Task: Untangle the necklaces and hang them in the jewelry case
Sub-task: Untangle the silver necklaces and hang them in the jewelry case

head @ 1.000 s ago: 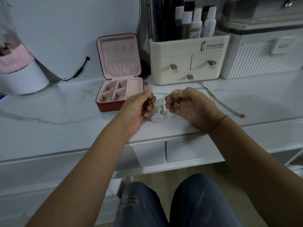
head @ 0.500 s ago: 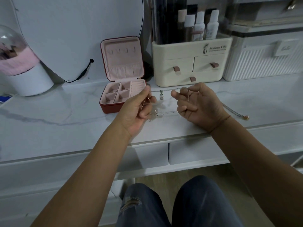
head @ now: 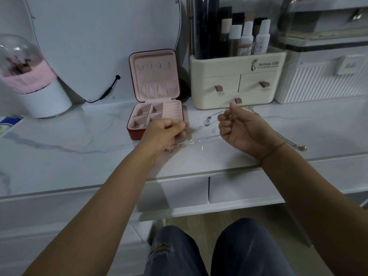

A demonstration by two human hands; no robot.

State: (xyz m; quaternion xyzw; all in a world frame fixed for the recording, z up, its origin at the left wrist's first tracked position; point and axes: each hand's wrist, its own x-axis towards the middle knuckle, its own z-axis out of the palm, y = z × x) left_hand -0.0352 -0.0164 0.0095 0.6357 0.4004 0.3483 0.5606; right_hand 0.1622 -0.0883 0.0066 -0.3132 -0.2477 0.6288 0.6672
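Left hand [head: 165, 134] with fingers curled, gripping one end of a thin silver necklace [head: 206, 122]; right hand [head: 242, 130] palm-up, fingers curled, pinching the other end. Chain strung between both hands, over the marble tabletop [head: 79, 156]. Second necklace [head: 303, 148] lying beside the right wrist. Open jewelry case [head: 155, 82] just behind the left hand.

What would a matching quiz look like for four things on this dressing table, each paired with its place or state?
Things: 1 jewelry case; 2 silver necklace; 3 gold-toned necklace; 4 cream organizer.
States: A held between left hand and right hand; B open, lid upright; C lying right of the right hand; D holds bottles.
Pairs: 1-B, 2-A, 3-C, 4-D.
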